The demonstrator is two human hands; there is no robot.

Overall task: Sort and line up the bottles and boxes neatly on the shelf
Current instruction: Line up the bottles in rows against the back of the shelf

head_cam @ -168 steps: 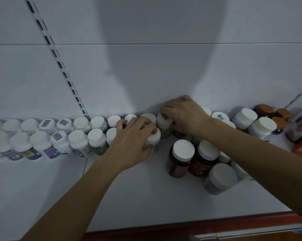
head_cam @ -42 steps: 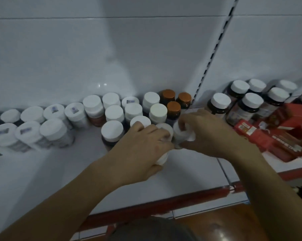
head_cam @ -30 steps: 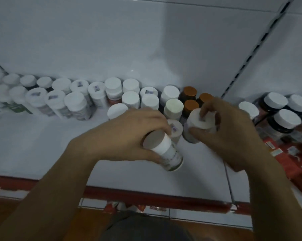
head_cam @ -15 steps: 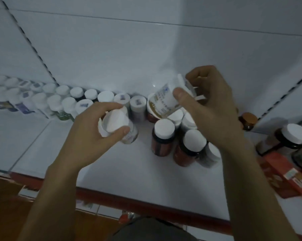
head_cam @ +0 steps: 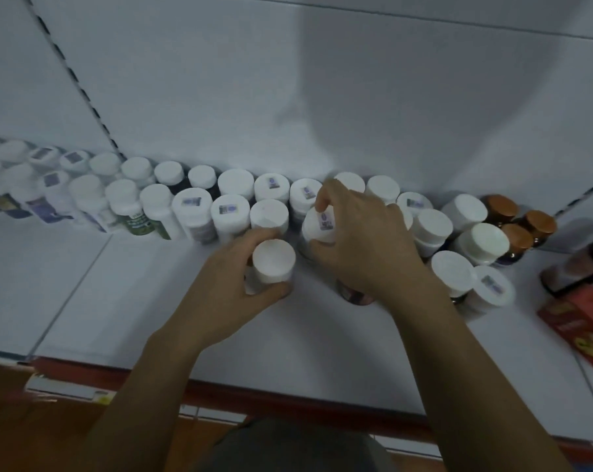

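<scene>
Left grip (head_cam: pixel 230 291) curls round a plain white-capped plastic bottle (head_cam: pixel 273 262) at 6 o'clock of the front row (head_cam: pixel 193 212). Right grip (head_cam: pixel 366 247) pinches a stickered white-capped bottle (head_cam: pixel 322 226). Slide both upright toward 12 o'clock, flush.

Now upright — left bottle (head_cam: pixel 273 257), right bottle (head_cam: pixel 322 226)

White back panel (head_cam: pixel 288 80), slotted upright strip (head_cam: pixel 79 86), brown floor (head_cam: pixel 15 424) below

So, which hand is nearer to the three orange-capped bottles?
Right. The right hand, pinching a sticker-capped bottle, is separated from the orange-capped bottles by a few white-capped bottles; the left hand, gripping a plain white-capped bottle, lies farther away, beyond it.
</scene>
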